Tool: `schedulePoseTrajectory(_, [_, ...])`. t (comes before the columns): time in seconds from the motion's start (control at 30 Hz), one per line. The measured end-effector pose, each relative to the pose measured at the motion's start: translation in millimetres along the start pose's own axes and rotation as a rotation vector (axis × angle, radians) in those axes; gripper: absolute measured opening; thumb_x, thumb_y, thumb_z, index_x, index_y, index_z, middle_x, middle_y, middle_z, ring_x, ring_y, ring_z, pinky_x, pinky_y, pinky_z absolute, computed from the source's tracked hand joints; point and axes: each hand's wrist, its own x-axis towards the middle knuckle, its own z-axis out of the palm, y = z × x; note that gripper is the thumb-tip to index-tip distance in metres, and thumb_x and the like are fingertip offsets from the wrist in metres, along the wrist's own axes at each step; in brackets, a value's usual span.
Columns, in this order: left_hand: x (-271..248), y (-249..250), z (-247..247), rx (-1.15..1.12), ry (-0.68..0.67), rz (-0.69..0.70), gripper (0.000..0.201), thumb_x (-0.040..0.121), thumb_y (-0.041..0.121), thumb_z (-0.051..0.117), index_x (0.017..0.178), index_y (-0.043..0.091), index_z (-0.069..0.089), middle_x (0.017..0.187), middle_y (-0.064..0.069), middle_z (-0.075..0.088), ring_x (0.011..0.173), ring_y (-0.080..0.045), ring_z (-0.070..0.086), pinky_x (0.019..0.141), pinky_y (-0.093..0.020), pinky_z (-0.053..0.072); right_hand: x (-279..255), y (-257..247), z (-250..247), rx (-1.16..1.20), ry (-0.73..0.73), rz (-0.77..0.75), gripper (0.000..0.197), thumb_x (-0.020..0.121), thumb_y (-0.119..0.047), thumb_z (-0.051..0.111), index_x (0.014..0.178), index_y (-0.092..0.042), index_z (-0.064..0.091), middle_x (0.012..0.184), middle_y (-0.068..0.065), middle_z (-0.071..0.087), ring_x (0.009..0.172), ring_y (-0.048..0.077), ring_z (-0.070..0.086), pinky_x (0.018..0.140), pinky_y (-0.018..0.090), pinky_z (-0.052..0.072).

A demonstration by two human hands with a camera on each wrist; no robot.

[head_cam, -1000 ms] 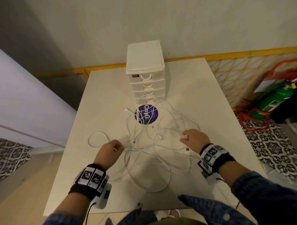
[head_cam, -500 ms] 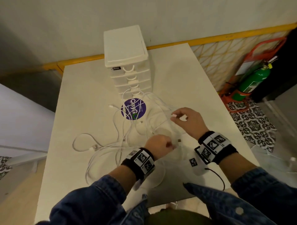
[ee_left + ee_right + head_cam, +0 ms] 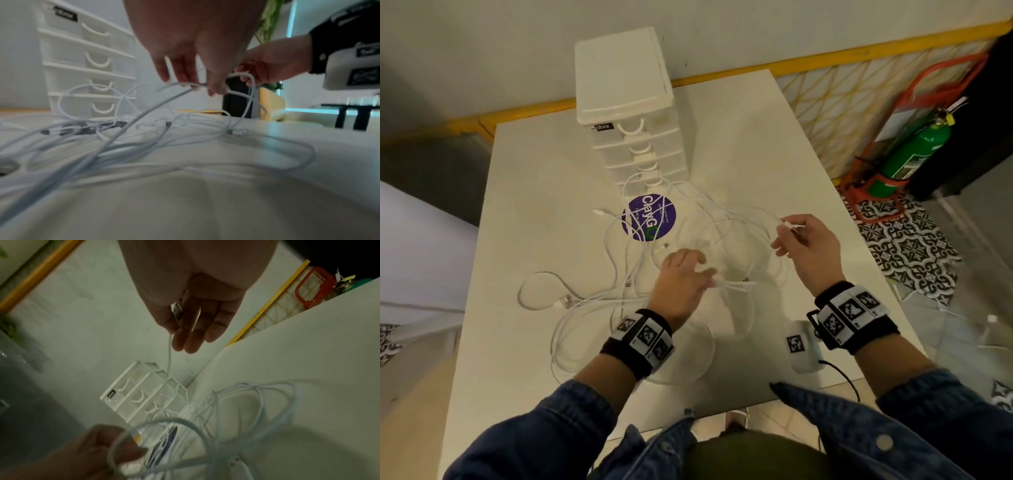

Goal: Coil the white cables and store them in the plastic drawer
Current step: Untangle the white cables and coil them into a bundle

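Pinching thin white cables (image 3: 726, 219), right hand (image 3: 806, 246), left hand (image 3: 681, 284), glossy tangled loops

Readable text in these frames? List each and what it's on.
"ClayGO": large white letters on the round purple sticker on the table.
"...abox": black label on the plastic drawer unit; its first letters are unclear.
Small print under "ClayGO": too small to read.
Green extinguisher label: blurred.
Wristband markers: patterns, no text.
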Motion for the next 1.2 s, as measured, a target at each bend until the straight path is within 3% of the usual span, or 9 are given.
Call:
schedulePoseTrajectory(0.2, [-12,33,4,-0.25,-0.154,-0.38,0.018,0.089,0.025,0.057,0.095,0.008,0.055,0.09,-0.009,0.058,0.078,-0.027,0.056,0.067,-0.034,0.04,-9,9,-2,-0.094,-0.071,-0.003,0.028,0.088,-0.017,0.052,0.112,-0.033,0.055,0.064,0.005,0.07,0.06,0.009,0.065,0.07,0.02,0.053])
schedulePoseTrajectory(0.33, [-13,56,20,-0.324,-0.301,-0.136,0.033,0.083,0.038,0.054,0.086,0.007,0.065,0.088,-0.012,0.066,0.081,-0.029,0.061,0.073,-0.039,0.05,-9,9,0,-0.153,-0.174,-0.037,0.013,0.083,-0.024,0.062,0.094,-0.032,0.061,0.074,0.01,0.072,0.073,0.017,0.068,0.077,0.031,0.053])
schedulePoseTrajectory(0.43, [-8,61,28,-0.122,-0.511,-0.034,0.043,0.077,0.042,0.067,0.106,0.009,0.065,0.114,-0.012,0.059,0.104,-0.029,0.052,0.091,-0.041,0.046,-11,10,3,-0.149,-0.297,-0.071,0.022,0.079,-0.023,0.071,0.098,-0.026,0.061,0.095,-0.005,0.073,0.086,0.006,0.066,0.082,0.02,0.048])
schedulePoseTrajectory(0.53, [-9,63,26,-0.161,-0.536,-0.002,0.019,0.082,0.021,0.062,0.079,0.002,0.067,0.089,-0.017,0.063,0.083,-0.032,0.059,0.071,-0.036,0.052,-11,11,6,-0.197,-0.322,-0.094,0.006,0.082,-0.025,0.068,0.088,-0.026,0.067,0.086,-0.009,0.072,0.08,0.0,0.064,0.075,0.016,0.045])
schedulePoseTrajectory(0.77, [-5,34,-26,-0.617,-0.174,-0.332,0.037,0.084,-0.011,0.036,0.101,0.007,0.063,0.082,-0.004,0.057,0.067,-0.006,0.049,0.065,-0.008,0.037,-6,1,20,-0.422,-0.271,-0.459,0.028,0.083,-0.042,0.054,0.085,-0.016,0.066,0.1,-0.003,0.065,0.092,0.005,0.053,0.076,0.012,0.035])
schedulePoseTrajectory(0.9, [-11,16,-65,-0.707,0.1,-0.479,0.015,0.08,0.01,0.051,0.073,0.021,0.044,0.066,-0.005,0.048,0.055,-0.007,0.037,0.057,-0.017,0.033,-6,-23,35,-0.374,-0.42,-0.397,0.021,0.087,-0.047,0.05,0.087,-0.029,0.061,0.077,-0.011,0.068,0.073,0.0,0.061,0.062,0.009,0.039])
schedulePoseTrajectory(1.0, [-30,-14,-83,-0.61,0.289,-0.722,0.038,0.084,0.027,0.064,0.061,0.016,0.036,0.058,-0.004,0.034,0.054,-0.014,0.03,0.054,-0.027,0.029,-2,-28,45,-0.344,-0.409,-0.391,0.016,0.087,-0.036,0.059,0.092,-0.024,0.068,0.09,-0.006,0.071,0.081,0.013,0.063,0.075,0.025,0.048])
schedulePoseTrajectory(1.1, [-62,-51,-95,-0.621,0.426,-1.013,0.05,0.091,0.041,0.051,0.055,0.008,0.04,0.054,-0.011,0.037,0.049,-0.021,0.037,0.047,-0.027,0.036,4,-26,54,-0.394,-0.415,-0.359,0.015,0.086,-0.034,0.061,0.093,-0.024,0.068,0.094,-0.001,0.071,0.085,0.019,0.063,0.08,0.034,0.051])
schedulePoseTrajectory(1.2, [-102,-87,-96,-0.682,0.406,-1.209,0.043,0.098,0.026,0.042,0.066,0.003,0.06,0.061,-0.013,0.051,0.041,-0.022,0.048,0.035,-0.022,0.043,5,-27,67,-0.456,-0.446,-0.341,0.018,0.085,-0.035,0.061,0.097,-0.023,0.068,0.095,0.003,0.069,0.083,0.02,0.062,0.08,0.035,0.05])
